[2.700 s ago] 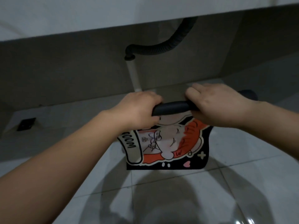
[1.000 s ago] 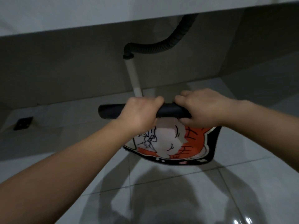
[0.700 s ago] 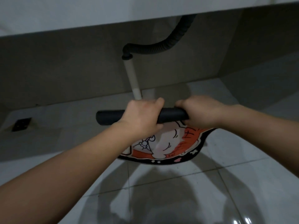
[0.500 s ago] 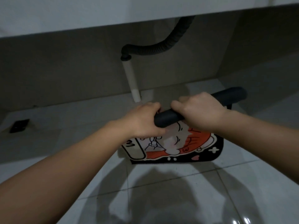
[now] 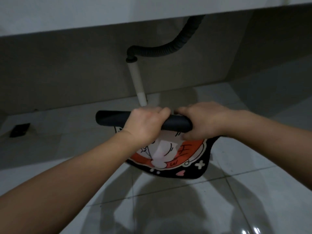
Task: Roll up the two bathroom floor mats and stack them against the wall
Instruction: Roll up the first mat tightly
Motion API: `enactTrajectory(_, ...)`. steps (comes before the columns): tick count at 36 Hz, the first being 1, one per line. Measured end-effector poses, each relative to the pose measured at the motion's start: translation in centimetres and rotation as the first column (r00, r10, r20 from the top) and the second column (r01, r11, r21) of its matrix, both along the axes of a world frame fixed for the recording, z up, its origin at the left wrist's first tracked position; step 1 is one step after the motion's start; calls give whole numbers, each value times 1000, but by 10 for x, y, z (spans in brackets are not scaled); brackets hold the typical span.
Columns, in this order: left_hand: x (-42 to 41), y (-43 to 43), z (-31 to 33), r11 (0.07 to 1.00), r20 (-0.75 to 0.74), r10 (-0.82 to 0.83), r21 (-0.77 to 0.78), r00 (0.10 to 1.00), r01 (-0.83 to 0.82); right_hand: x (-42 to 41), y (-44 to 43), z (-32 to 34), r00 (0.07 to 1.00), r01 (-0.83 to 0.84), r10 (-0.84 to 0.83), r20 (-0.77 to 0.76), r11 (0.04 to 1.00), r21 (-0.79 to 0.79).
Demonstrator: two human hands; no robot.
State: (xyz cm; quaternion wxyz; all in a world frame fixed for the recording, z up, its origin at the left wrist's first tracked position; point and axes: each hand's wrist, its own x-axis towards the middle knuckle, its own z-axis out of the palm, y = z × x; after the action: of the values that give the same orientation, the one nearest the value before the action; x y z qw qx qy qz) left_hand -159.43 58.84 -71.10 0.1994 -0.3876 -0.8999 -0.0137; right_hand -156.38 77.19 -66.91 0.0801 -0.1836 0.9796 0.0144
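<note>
— What do we have before us at the centre?

— We see the mat [image 5: 170, 154] partly rolled, its roll [image 5: 118, 118] lying crosswise with the unrolled part hanging on the near side, above the tiled floor [image 5: 236, 191]. Our left hand [image 5: 145, 125] sits on the middle of the roll; our right hand [image 5: 202, 120] is just beside it, at the roll's right end. The roll's left end juts out past the left hand.

— And beyond?

— Behind the roll a pipe [image 5: 137, 81] stands on the floor against the far wall [image 5: 67, 68], with a hose [image 5: 162, 50] running from its top up to the right, under the counter [image 5: 101, 12]. Far left, a floor drain [image 5: 20, 130] lies near the wall.
</note>
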Motion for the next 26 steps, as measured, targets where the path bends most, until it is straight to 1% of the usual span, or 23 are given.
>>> enactTrajectory(2,-1,-1,-1,999,-87,-32,33,996,35,-2,1,3,988,56,-43,148,995,-83)
enactTrajectory(4,-3,-1,-4,999,-115,-29,27,993,32,-3,1,1,980,87,-56,189,983,-160)
enactTrajectory(6,-4,-1,-5,1000,-111,-19,19,994,21,-3,1,-3,988,85,-58,145,979,-188)
enactTrajectory(8,-5,-1,-7,1000,-109,-10,9,994,11,-3,-1,-8,995,69,-57,83,985,-160)
enactTrajectory(10,-4,-1,-6,1000,-69,-6,-20,998,5,-2,-2,-12,1000,25,-26,-4,994,-109)
enactTrajectory(12,-5,0,-2,999,52,26,-37,998,-24,0,0,-13,992,-30,26,-122,999,-34)
enactTrajectory(14,-8,-1,2,997,223,77,-37,972,-71,2,2,-16,941,-118,137,-309,990,80)
enactTrajectory(16,-11,-2,5,995,426,101,-28,899,-99,1,6,-19,857,-170,244,-455,965,197)
enactTrajectory(18,-11,-2,6,991,596,63,59,801,-122,-1,7,-22,813,-181,267,-518,961,211)
enactTrajectory(19,-11,-3,6,987,628,46,89,777,-131,-1,7,-24,802,-188,270,-533,961,203)
enactTrajectory(20,-11,-3,6,987,632,44,93,774,-132,-1,6,-26,792,-196,272,-547,961,195)
enactTrajectory(22,-11,-3,6,991,581,62,58,811,-117,0,6,-28,777,-204,276,-566,961,188)
enactTrajectory(24,-12,-4,4,994,475,88,13,875,-107,0,5,-31,777,-186,264,-571,964,192)
enactTrajectory(26,-13,-6,-1,995,348,98,-21,932,-96,-1,5,-32,804,-175,247,-540,968,182)
